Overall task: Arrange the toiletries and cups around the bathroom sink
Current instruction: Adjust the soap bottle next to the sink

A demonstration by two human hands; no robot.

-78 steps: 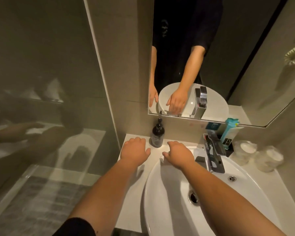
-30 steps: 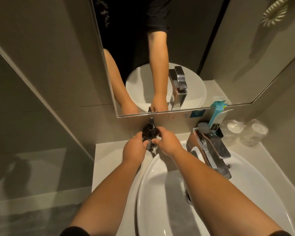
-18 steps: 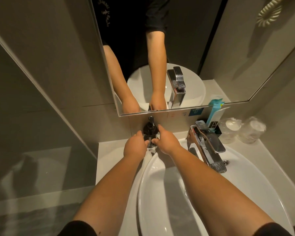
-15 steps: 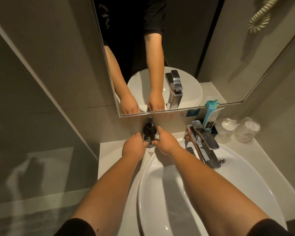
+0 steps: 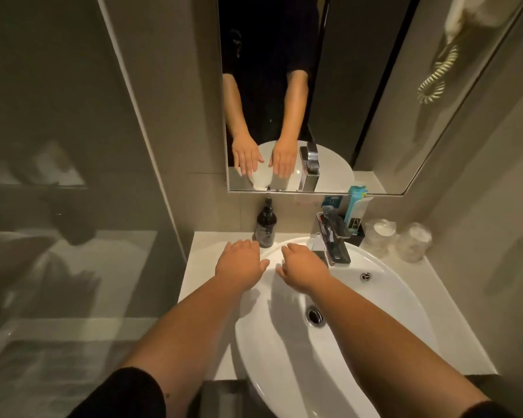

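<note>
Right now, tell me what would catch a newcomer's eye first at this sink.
First, the two bare hands: the left hand and right hand hover open, palms down, over the back rim of the white sink, holding nothing. Just beyond the left hand's fingertips a dark pump bottle stands upright against the wall. Right of the chrome faucet, a teal-and-white packet and two wrapped cups crowd the back corner.

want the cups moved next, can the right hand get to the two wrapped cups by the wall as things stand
Probably yes. The right hand is open and empty over the sink, but the faucet stands between it and the wrapped cups, so it would likely have to pass in front of or over it.
</note>
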